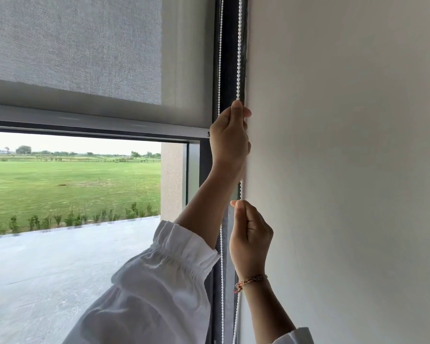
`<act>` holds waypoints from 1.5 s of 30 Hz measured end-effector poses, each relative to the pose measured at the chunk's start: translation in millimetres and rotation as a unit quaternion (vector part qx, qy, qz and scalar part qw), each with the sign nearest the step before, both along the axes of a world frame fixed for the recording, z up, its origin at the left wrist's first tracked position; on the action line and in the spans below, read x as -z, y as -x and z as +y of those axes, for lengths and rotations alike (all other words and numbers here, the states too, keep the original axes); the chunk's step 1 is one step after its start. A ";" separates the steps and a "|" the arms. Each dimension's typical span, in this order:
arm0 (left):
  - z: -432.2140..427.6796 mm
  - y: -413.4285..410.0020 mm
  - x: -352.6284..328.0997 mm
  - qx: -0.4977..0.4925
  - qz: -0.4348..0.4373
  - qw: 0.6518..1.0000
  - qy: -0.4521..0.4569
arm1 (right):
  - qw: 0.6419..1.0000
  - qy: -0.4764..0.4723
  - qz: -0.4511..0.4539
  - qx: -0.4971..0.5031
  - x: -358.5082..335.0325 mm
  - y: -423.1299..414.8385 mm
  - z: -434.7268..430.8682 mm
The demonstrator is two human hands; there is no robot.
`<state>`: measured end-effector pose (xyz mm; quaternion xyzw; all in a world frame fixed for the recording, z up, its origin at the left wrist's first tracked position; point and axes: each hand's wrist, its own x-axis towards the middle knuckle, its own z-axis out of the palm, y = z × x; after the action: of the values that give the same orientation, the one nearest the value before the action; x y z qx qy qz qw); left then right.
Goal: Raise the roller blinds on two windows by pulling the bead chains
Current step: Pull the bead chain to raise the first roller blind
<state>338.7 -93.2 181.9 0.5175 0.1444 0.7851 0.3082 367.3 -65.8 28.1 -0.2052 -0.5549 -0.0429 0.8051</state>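
A grey roller blind (85,45) covers the upper part of the window, its bottom bar (97,117) roughly a third of the way down the view. A white bead chain (238,45) hangs in two strands along the dark frame at the window's right edge. My left hand (230,137) is closed around the right strand, held high. My right hand (251,234), with a braided bracelet at the wrist, grips the same strand lower down. The left strand (220,58) hangs free behind my left forearm.
A plain white wall (345,170) fills the right half of the view, close to both hands. The dark window frame (230,70) runs vertically between blind and wall. Through the glass I see a paved terrace, low shrubs and a green field.
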 end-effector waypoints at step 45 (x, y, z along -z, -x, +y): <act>9.5 13.2 15.6 -0.114 -0.005 0.988 -0.101 | 0.999 0.001 -0.047 -0.012 1.3 8.5 -0.1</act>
<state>325.5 -83.7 166.3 0.5220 0.1208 0.8284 0.1630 358.8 -65.9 26.8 -0.1971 -0.5946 -0.0420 0.7783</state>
